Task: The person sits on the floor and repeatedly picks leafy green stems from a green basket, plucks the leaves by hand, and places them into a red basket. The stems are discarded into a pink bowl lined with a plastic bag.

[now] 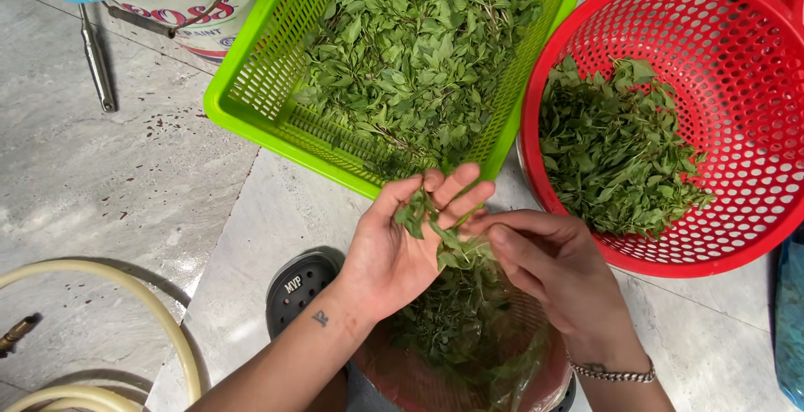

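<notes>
My left hand (pixel 402 244) is palm up, its fingers curled round a leafy green herb sprig (pixel 431 228). My right hand (pixel 544 265) pinches the same sprig from the right, a metal bracelet on its wrist. Both hands hover over a clear plastic bag (pixel 511 370) of stems and scraps lying over a red bowl (pixel 402 383). Just beyond the hands sits a green rectangular basket (pixel 251 85) full of herb sprigs. A round red colander (pixel 737 60) with a smaller heap of picked leaves (pixel 615 152) is at the right.
A black slotted sandal (pixel 297 290) lies left of my left wrist on the grey tiled floor. A pale hose (pixel 126 295) loops at the lower left. A paint bucket (pixel 197 10) and a metal tool (pixel 96 56) sit at the top left. Blue plastic (pixel 791 320) edges the right.
</notes>
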